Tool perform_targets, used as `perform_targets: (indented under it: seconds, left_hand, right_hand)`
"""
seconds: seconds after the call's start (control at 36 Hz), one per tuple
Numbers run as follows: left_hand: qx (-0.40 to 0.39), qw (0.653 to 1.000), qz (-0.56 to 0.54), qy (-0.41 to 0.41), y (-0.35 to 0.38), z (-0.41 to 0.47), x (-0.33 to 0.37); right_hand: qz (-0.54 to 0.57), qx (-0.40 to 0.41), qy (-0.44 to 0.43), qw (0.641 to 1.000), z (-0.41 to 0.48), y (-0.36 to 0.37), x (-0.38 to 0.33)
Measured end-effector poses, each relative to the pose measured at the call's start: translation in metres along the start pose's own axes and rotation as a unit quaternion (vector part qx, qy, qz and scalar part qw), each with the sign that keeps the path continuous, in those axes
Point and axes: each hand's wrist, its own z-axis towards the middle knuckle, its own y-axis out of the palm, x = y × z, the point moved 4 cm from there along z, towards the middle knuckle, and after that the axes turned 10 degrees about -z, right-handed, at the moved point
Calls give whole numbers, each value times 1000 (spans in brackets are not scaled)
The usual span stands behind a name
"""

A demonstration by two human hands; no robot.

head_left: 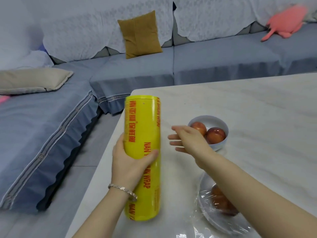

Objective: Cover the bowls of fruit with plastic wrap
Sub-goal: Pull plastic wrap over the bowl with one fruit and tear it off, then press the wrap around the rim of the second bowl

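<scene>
A big yellow roll of plastic wrap (143, 134) with red lettering lies lengthwise at the table's left edge. My left hand (127, 160) grips it around the middle. My right hand (187, 139) hovers just right of the roll with fingers spread and nothing in it. Behind that hand sits a white bowl (220, 124) holding two red fruits (215, 134), uncovered. Nearer to me, under my right forearm, a second bowl (214, 219) of red fruit is wrapped in crinkled clear film.
The pale marble table (248, 103) stretches to the right and back. A blue-grey corner sofa (205, 62) wraps the far and left sides, with a mustard cushion (139, 34), a beige pillow (32, 80) and a pink toy (284, 23).
</scene>
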Motion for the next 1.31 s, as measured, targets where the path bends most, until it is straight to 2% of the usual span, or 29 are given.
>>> perform_targets:
  seconds: [0.08, 0.17, 0.25, 0.5, 0.67, 0.81, 0.94, 1.0, 1.06, 1.14, 1.19, 1.22, 1.31]
  left_hand:
    - [79, 995, -54, 29, -2, 18, -1]
    - [128, 986, -95, 49, 10, 41, -1]
    - [162, 978, -114, 68, 29, 64, -4]
    - [125, 985, -98, 70, 94, 86, -4]
    - [113, 986, -104, 62, 96, 76, -26]
    - [58, 994, -76, 46, 91, 79, -28]
    - [71, 994, 10, -84, 83, 45, -28]
    - [16, 990, 16, -138, 82, 19, -36]
    - [-88, 974, -13, -207, 87, -11, -41]
    - [-227, 918, -17, -324, 94, -57, -39]
    - [-299, 892, 4, -340, 100, -75, -40]
    - [-314, 890, 6, -332, 102, -79, -42]
    - [-299, 910, 13, -288, 107, -78, -50]
  right_hand:
    - [-85, 41, -28, 995, -11, -35, 21]
    - [-229, 88, -50, 968, -25, -72, 44]
    - [-290, 117, -44, 949, -36, -99, 58]
    - [-330, 128, -61, 933, -47, -118, 74]
    - [-359, 117, -63, 924, -45, -123, 83]
    - [-378, 120, -65, 916, -42, -130, 90]
    - [-379, 83, -14, 922, -44, -136, 101]
    - [-395, 48, 10, 917, -46, -138, 108]
    - [-387, 20, 11, 922, -48, -138, 112]
    - [-361, -13, 10, 932, -52, -136, 115]
    - [-346, -7, 14, 938, -54, -138, 116]
    - [-338, 2, 16, 941, -55, -139, 117]
    - [-308, 29, 33, 950, -60, -142, 120]
